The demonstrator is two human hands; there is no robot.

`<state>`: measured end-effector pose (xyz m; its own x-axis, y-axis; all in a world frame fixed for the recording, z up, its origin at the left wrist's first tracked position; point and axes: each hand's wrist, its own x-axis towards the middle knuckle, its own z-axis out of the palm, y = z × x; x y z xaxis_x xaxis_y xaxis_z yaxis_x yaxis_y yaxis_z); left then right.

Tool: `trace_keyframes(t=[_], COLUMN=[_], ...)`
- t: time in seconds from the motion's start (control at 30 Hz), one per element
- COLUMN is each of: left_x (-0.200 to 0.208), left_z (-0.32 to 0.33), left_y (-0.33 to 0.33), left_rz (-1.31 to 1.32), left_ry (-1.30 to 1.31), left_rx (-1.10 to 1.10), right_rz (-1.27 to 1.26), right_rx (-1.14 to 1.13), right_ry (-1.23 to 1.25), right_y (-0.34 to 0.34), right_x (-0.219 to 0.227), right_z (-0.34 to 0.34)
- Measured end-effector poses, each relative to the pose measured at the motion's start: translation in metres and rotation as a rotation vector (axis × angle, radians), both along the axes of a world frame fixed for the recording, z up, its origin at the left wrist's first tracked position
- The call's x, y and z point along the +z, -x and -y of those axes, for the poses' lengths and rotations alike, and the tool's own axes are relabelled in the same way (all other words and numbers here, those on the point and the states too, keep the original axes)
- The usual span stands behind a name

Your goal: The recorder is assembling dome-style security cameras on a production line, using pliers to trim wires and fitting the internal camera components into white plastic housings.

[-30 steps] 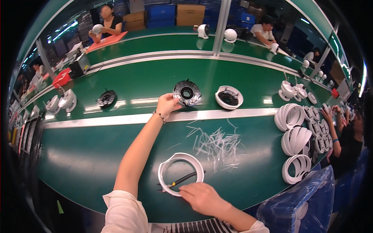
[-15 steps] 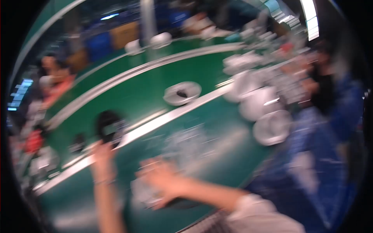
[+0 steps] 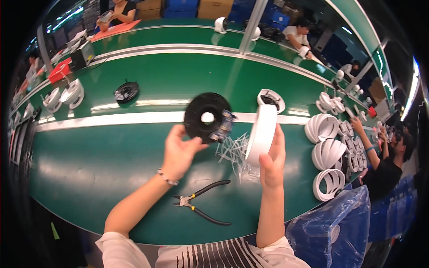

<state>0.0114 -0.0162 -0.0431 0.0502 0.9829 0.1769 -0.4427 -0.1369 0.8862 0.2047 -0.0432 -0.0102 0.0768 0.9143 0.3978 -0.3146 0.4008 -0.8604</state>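
My left hand [image 3: 179,151] grips the lower edge of a black round disc [image 3: 195,115] with a pale hole in its middle. A small blue circuit board [image 3: 225,126] sits at the disc's right side. Upright in my right hand [image 3: 273,163] is a white plastic ring [image 3: 262,134], seen nearly edge-on, with fingers behind it and thumb on the near side. The two parts are held apart above the bench. Diagonal cutters [image 3: 185,201] with black-and-yellow handles lie spread on the green bench [image 3: 89,169] below my hands. Thin clear plastic strips [image 3: 233,151] are heaped between the parts.
Beyond the white rail [image 3: 152,117] lie another black round part [image 3: 126,92] and a white housing [image 3: 273,97]. Several white rings [image 3: 328,181] are stacked at the right, above a plastic-covered blue bin [image 3: 330,223]. A co-worker [image 3: 389,161] reaches in at the right.
The view has swung and sharpened. My left hand now holds the black disc up over the bench, and my right hand has risen from the bench surface with the white ring.
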Motion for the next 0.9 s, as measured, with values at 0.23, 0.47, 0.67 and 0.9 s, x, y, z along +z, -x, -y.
trace_keyframes(t=[0.23, 0.47, 0.67, 0.9], left_x=[-0.013, -0.005, -0.013, -0.003], left_z=[0.027, 0.006, 0.002, 0.016], left_y=[-0.019, 0.017, 0.011, -0.008], left_rz=[-0.036, 0.511, 0.545, 0.438], left_ry=[-0.009, 0.513, 0.528, 0.502], left_rx=[-0.183, -0.790, -0.617, -0.445], right_rz=[0.190, 0.643, 0.774, 1.047], right_rx=[-0.083, -0.099, -0.136, -0.238], right_ry=[-0.012, -0.038, -0.043, -0.208], right_y=[0.043, 0.047, 0.056, 0.061], right_x=[-0.015, -0.027, -0.024, -0.030], right_z=[0.013, 0.019, 0.022, 0.019])
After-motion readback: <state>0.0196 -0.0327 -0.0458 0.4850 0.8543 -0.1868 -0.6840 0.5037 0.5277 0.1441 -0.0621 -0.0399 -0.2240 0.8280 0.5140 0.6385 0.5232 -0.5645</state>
